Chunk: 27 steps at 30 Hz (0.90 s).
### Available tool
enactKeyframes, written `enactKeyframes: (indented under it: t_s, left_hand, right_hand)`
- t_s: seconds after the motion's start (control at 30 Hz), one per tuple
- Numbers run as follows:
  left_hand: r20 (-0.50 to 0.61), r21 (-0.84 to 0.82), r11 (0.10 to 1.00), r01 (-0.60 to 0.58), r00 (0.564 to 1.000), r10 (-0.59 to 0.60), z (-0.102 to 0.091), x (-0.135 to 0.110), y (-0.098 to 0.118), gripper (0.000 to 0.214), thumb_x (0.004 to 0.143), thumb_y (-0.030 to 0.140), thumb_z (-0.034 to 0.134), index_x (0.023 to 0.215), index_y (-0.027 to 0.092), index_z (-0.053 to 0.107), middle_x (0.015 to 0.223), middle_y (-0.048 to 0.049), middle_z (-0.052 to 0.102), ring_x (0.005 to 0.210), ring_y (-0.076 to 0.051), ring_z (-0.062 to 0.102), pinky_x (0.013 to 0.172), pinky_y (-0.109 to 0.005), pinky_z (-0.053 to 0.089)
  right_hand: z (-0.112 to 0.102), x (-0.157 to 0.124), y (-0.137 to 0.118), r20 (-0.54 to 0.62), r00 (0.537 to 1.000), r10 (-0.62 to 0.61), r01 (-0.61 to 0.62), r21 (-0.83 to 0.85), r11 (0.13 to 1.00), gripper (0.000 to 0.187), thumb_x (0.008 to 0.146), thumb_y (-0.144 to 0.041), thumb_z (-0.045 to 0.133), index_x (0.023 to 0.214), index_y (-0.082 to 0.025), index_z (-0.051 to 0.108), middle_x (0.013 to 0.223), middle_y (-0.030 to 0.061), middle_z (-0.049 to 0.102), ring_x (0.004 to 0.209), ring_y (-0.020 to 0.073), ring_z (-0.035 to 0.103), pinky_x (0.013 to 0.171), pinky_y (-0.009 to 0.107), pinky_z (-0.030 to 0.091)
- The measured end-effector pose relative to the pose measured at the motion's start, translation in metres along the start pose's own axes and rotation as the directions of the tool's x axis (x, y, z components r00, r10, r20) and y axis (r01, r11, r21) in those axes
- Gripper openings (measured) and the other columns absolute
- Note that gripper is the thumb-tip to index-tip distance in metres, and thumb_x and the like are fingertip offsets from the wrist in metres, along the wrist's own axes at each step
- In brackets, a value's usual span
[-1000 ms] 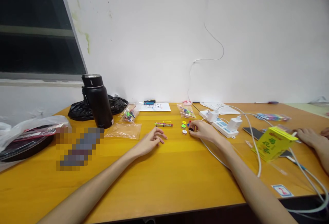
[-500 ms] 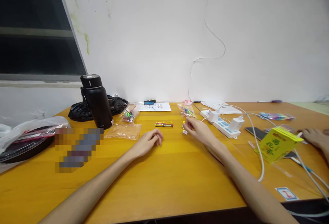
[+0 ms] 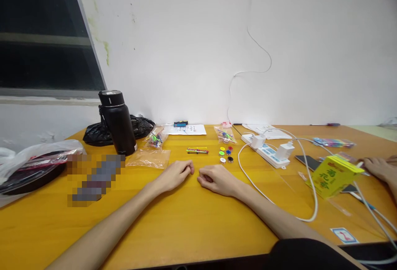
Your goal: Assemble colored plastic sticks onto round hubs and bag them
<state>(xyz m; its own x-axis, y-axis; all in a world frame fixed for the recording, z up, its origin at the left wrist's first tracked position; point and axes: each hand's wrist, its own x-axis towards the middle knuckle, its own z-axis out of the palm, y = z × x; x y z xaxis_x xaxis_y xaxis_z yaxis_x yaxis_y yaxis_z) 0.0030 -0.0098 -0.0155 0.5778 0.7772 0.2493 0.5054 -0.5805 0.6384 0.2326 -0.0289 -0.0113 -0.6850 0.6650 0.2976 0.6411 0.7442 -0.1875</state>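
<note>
My left hand [image 3: 176,175] rests on the wooden table with its fingers curled in, and nothing shows in it. Close by on its right, my right hand [image 3: 218,180] lies in a loose fist, a small gap between the two. Beyond the hands is a small row of thin coloured sticks [image 3: 197,151] in yellow, green, red and black. Right of them, small round plastic pieces stand in two columns: a yellow one [image 3: 222,149], a green one [image 3: 221,153] and a white one [image 3: 222,160], beside a red one, a blue one and a black one [image 3: 230,160].
A black bottle [image 3: 118,123] and clear plastic bags [image 3: 150,158] are at left. Farther back lies a bag of coloured parts [image 3: 225,135]. A white power strip [image 3: 268,154], looping cables and a yellow box [image 3: 335,174] occupy the right, near another person's hand [image 3: 378,167].
My right hand has drawn back from the round pieces toward my left hand and curled up, uncovering the pieces. My left hand stays nearly in place.
</note>
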Motion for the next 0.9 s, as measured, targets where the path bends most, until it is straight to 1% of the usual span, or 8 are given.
enactKeyframes:
  t_s: [0.4, 0.5, 0.53, 0.57, 0.67, 0.73, 0.8, 0.9]
  left_hand:
    - [0.018, 0.020, 1.000, 0.012, 1.000, -0.012, 0.000, 0.000, 0.002, 0.026, 0.098, 0.026, 0.037, 0.092, 0.021, 0.062, 0.091, -0.0035, 0.069, 0.085, -0.021, 0.061, 0.078, -0.030, 0.041]
    - [0.017, 0.019, 1.000, 0.012, 1.000, -0.012, -0.001, 0.000, 0.002, 0.027, 0.098, 0.026, 0.037, 0.092, 0.021, 0.063, 0.092, -0.0034, 0.069, 0.085, -0.021, 0.061, 0.078, -0.030, 0.041]
    - [0.018, 0.020, 1.000, 0.011, 1.000, -0.011, -0.001, 0.000, 0.002, 0.027, 0.098, 0.026, 0.037, 0.092, 0.021, 0.063, 0.092, -0.0035, 0.069, 0.085, -0.021, 0.061, 0.079, -0.030, 0.041]
    - [0.021, 0.022, 1.000, 0.011, 1.000, -0.011, -0.001, 0.000, 0.002, 0.026, 0.098, 0.026, 0.037, 0.092, 0.021, 0.062, 0.093, -0.0036, 0.069, 0.086, -0.021, 0.061, 0.079, -0.030, 0.041]
    - [0.033, 0.039, 0.999, 0.015, 0.999, -0.016, -0.002, 0.000, 0.001, 0.026, 0.098, 0.025, 0.037, 0.093, 0.021, 0.062, 0.092, -0.0032, 0.069, 0.085, -0.020, 0.061, 0.079, -0.029, 0.041]
    - [0.038, 0.054, 0.998, 0.018, 0.999, -0.020, -0.002, 0.000, 0.001, 0.026, 0.098, 0.026, 0.036, 0.093, 0.021, 0.062, 0.092, -0.0030, 0.068, 0.085, -0.020, 0.061, 0.079, -0.029, 0.042]
    - [0.039, 0.064, 0.998, 0.020, 0.999, -0.022, -0.002, 0.000, 0.001, 0.026, 0.098, 0.026, 0.036, 0.093, 0.021, 0.061, 0.093, -0.0030, 0.069, 0.085, -0.020, 0.061, 0.079, -0.029, 0.042]
    - [0.038, 0.066, 0.998, 0.019, 0.999, -0.022, -0.003, -0.001, 0.002, 0.027, 0.099, 0.026, 0.036, 0.093, 0.021, 0.061, 0.093, -0.0029, 0.069, 0.085, -0.020, 0.061, 0.079, -0.029, 0.042]
  right_hand:
    - [-0.001, -0.002, 0.001, -0.002, 1.000, -0.025, 0.025, 0.052, 0.998, 0.021, 0.097, -0.027, 0.051, 0.079, -0.020, 0.059, 0.072, 0.0009, 0.066, 0.061, 0.0131, 0.054, 0.061, 0.024, 0.034]
    - [-0.008, -0.001, 0.014, -0.124, 0.990, 0.072, -0.057, 0.122, 0.991, 0.021, 0.100, -0.028, 0.047, 0.087, -0.021, 0.061, 0.075, 0.0003, 0.066, 0.064, 0.0139, 0.057, 0.063, 0.024, 0.037]
    - [-0.011, -0.002, 0.022, -0.213, 0.965, 0.153, -0.124, 0.144, 0.982, 0.021, 0.101, -0.029, 0.044, 0.091, -0.021, 0.061, 0.077, 0.0008, 0.067, 0.068, 0.0147, 0.058, 0.064, 0.024, 0.038]
    - [-0.015, -0.003, 0.031, -0.304, 0.921, 0.243, -0.205, 0.154, 0.967, 0.022, 0.102, -0.030, 0.043, 0.095, -0.021, 0.062, 0.081, 0.0014, 0.068, 0.070, 0.0157, 0.060, 0.066, 0.025, 0.040]
    - [-0.026, -0.011, 0.065, -0.508, 0.759, 0.407, -0.396, 0.136, 0.908, 0.023, 0.100, -0.026, 0.042, 0.110, -0.022, 0.063, 0.101, 0.0058, 0.070, 0.088, 0.0202, 0.064, 0.077, 0.029, 0.045]
    - [-0.031, -0.020, 0.089, -0.530, 0.729, 0.434, -0.469, 0.076, 0.880, 0.029, 0.099, -0.020, 0.039, 0.112, -0.021, 0.065, 0.111, 0.0087, 0.068, 0.100, 0.0233, 0.063, 0.083, 0.032, 0.046]
    - [-0.032, -0.028, 0.109, -0.498, 0.751, 0.434, -0.497, 0.008, 0.868, 0.036, 0.096, -0.014, 0.037, 0.117, -0.020, 0.066, 0.112, 0.0106, 0.067, 0.106, 0.0255, 0.062, 0.090, 0.035, 0.046]
    - [-0.028, -0.034, 0.128, -0.402, 0.831, 0.384, -0.451, -0.085, 0.888, 0.044, 0.093, -0.008, 0.037, 0.123, -0.018, 0.067, 0.126, 0.0119, 0.065, 0.115, 0.0271, 0.059, 0.099, 0.039, 0.045]
